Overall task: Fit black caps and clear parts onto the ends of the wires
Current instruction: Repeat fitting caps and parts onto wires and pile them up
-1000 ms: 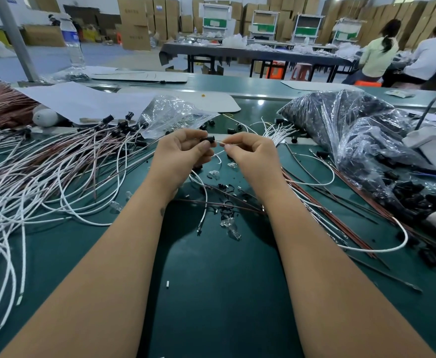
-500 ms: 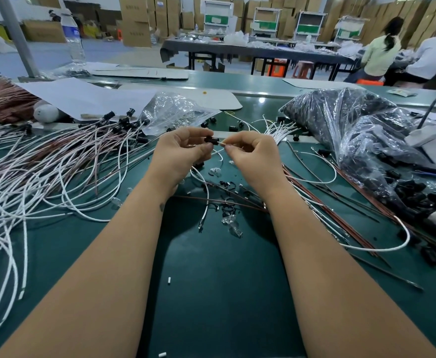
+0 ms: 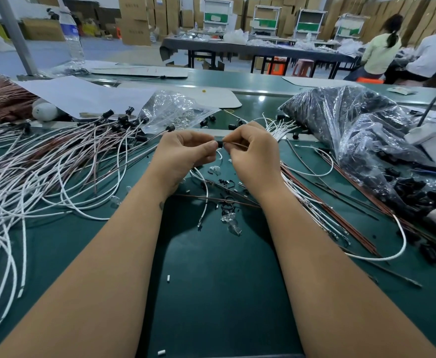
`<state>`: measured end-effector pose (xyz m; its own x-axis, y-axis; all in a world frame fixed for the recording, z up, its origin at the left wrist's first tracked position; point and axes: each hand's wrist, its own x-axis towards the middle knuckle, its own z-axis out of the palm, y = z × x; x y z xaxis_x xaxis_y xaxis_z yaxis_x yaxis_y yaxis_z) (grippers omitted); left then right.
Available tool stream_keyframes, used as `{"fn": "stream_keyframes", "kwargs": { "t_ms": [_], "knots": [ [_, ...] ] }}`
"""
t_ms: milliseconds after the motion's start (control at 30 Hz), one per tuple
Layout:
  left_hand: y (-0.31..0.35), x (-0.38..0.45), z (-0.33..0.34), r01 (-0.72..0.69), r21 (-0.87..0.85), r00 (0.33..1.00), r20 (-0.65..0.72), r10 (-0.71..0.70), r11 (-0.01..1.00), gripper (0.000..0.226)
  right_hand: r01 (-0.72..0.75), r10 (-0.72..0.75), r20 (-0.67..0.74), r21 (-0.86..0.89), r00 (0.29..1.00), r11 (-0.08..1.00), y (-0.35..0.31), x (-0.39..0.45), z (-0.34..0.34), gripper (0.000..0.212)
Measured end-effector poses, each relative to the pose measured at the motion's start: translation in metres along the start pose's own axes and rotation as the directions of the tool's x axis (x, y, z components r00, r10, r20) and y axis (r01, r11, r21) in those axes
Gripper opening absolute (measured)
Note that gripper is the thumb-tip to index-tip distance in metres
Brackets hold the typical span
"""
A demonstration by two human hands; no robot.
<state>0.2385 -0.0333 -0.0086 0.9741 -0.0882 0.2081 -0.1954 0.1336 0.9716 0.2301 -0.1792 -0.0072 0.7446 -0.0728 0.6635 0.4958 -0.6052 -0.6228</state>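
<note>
A small black cap [image 3: 220, 144] sits just above the middle of the view, held between the two hands over the green table [image 3: 222, 293]. The left hand [image 3: 183, 153] pinches it from the nine o'clock side, thumb and curled fingers closed on it, and the right hand [image 3: 253, 153] meets it from three o'clock, fingertips pressed together on a thin wire [image 3: 237, 145] whose end reaches the cap; whether the wire is already inside the cap cannot be told. Just below the hands, at six o'clock, small clear parts [image 3: 231, 222] and black scraps lie loose on the table. At nine o'clock spreads a wide pile of white and brown wires [image 3: 44, 177], several with black caps fitted at their far ends near eleven o'clock. Beside those ends lies a clear bag [image 3: 175, 109] of clear parts, at about twelve o'clock from the hands. At four o'clock a bundle of bare brown and white wires [image 3: 328, 210] runs slantwise along the table. At two o'clock a big plastic bag of black caps [image 3: 353, 125] slumps on the table, spilling caps towards three o'clock. Sheets of white paper [image 3: 82, 94] lie at eleven o'clock, with a water bottle [image 3: 71, 34] standing beyond them. Two people [image 3: 382, 52] sit far off at one o'clock by another long table.
</note>
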Motion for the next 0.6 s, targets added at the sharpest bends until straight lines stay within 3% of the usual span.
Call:
{"fn": "stream_keyframes", "kwargs": {
  "t_ms": [367,600],
  "knots": [
    [0.0011,-0.0026,0.0003,-0.020,0.051,1.000,0.001,0.019,0.998,0.020,-0.186,0.175,0.071,0.207,0.982,0.960,-0.0014,0.0005,-0.0012,0.025],
    [-0.0009,-0.0018,0.0016,-0.074,0.111,0.997,0.003,0.074,0.991,0.021,-0.161,0.152,0.084,0.111,0.985,0.981,0.0004,-0.0003,0.0012,0.025]
  ]
}}
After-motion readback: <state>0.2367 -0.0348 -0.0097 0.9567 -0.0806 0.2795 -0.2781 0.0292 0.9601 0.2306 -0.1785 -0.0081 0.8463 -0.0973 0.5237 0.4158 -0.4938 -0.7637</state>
